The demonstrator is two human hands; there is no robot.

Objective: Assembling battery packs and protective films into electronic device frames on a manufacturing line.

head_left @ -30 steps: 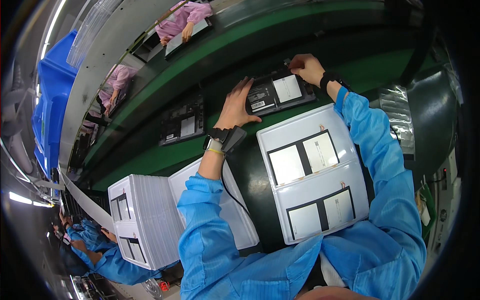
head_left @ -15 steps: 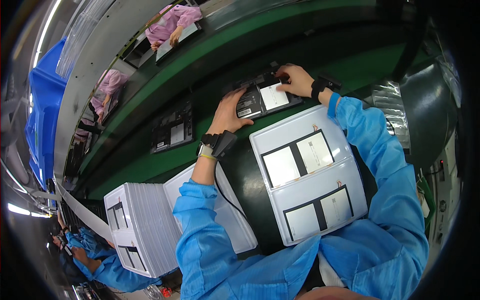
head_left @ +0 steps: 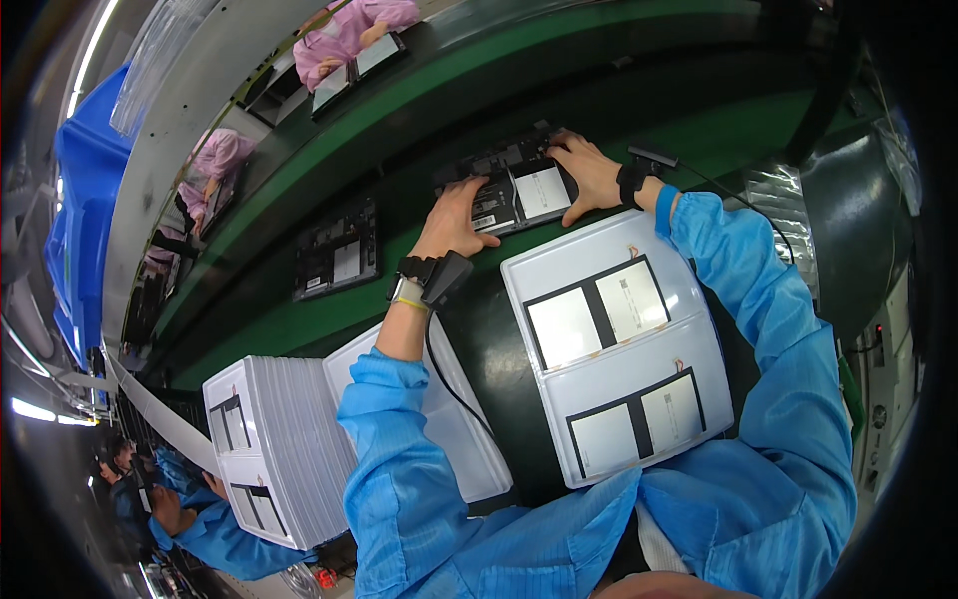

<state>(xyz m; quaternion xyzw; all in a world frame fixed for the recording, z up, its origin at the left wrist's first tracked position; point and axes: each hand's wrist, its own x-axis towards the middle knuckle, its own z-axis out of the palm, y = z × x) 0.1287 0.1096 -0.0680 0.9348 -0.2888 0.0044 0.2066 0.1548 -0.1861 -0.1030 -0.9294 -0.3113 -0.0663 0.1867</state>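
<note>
An opened laptop base (head_left: pixel 491 160), dark with bare inner parts, lies on the green work surface in front of me. It carries a flat battery (head_left: pixel 540 193) with a white panel. My left hand (head_left: pixel 452 222) grips its left end, fingers over the top and thumb at the near edge. Around the right end spans my right hand (head_left: pixel 591 180), fingers at the far corner and thumb low at the near edge. Close below stands a white plastic tray (head_left: pixel 554 407) holding two more black-and-white batteries (head_left: pixel 597 311).
Another opened laptop base (head_left: pixel 339 250) lies to the left. A stack of white trays (head_left: pixel 299 449) stands at lower left beside a single tray (head_left: pixel 454 439). A black cable (head_left: pixel 449 384) hangs from my left wrist. Silvery packaging (head_left: pixel 778 205) sits at right. Co-workers in pink (head_left: pixel 344 45) work across the line.
My right thumb has moved off the battery's white panel to the base's near right edge, and the right hand has spread. The laptop bases sit slightly further left in the picture.
</note>
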